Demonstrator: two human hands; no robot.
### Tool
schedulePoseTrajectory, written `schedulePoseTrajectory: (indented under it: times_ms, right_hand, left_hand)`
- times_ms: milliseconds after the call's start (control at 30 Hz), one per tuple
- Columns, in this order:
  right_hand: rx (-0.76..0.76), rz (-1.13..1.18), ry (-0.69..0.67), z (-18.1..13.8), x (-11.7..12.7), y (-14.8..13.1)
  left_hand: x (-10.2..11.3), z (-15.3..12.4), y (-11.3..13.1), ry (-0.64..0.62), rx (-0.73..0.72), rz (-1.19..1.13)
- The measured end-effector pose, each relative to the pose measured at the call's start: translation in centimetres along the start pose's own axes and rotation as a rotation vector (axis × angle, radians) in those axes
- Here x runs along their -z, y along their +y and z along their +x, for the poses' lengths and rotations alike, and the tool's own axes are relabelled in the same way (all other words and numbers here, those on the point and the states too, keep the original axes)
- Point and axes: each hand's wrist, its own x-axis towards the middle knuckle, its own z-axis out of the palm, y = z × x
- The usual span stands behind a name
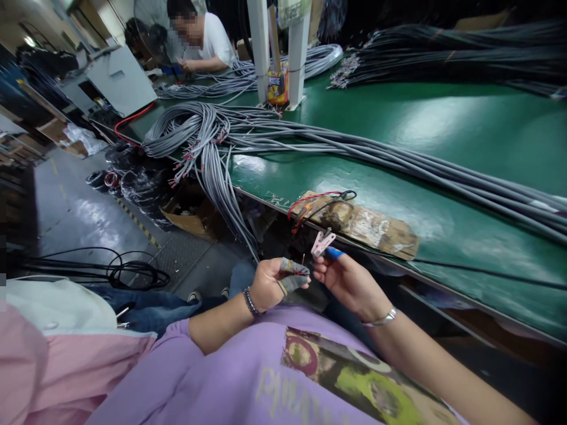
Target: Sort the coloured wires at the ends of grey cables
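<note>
My left hand (271,284), with grey covers on its finger and thumb, is closed in a pinch. Thin wire ends with a bit of red (303,260) stick out between those fingertips. My right hand (352,286) wears a blue cover on one digit and grips a small pale pink V-shaped clip (322,243) with holes in it. Both hands are close together in front of the bench edge, fingertips nearly meeting. Just beyond them on the bench lies a taped wooden block (367,227) with red and black leads (316,200) at its left end.
A long bundle of grey cables (354,144) crosses the green bench (496,130), with coils (186,127) hanging over its left edge. Black cable bundles (443,56) lie behind. A white post (299,65) rises from the bench. A co-worker (217,41) sits opposite; another person's sleeve (66,360) is at left.
</note>
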Motion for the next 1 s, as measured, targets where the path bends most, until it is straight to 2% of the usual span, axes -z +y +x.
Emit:
schedulePoseTrajectory:
  times_ms: [167, 400, 500, 667, 867, 1000]
  right_hand:
    - [0.036, -0.013, -0.048, 1.0, 0.0, -1.1]
    - [0.145, 0.031, 0.014, 1.7, -1.0, -0.9]
    - [0.168, 0.045, -0.004, 1.7, -1.0, -0.6]
    - [0.068, 0.068, -0.065, 1.5, -0.6, -0.1]
    - [-0.019, 0.109, 0.046, 1.1, 1.1, 0.2]
    - [-0.038, 0.088, 0.115, 1.4, 2.3, 0.5]
  left_hand:
    - [-0.7, 0.8, 0.3, -0.011, -0.079, 0.029]
    - [-1.9, 2.0, 1.0, -0.033, -0.014, -0.069]
    - [-1.9, 2.2, 0.7, -0.032, 0.009, -0.067]
    - [-1.5, 2.0, 0.0, -0.034, -0.002, -0.099]
    - [-0.6, 0.6, -0.4, 0.01, 0.086, -0.099]
    - [-0.3, 0.3, -0.4, 0.069, 0.087, -0.126]
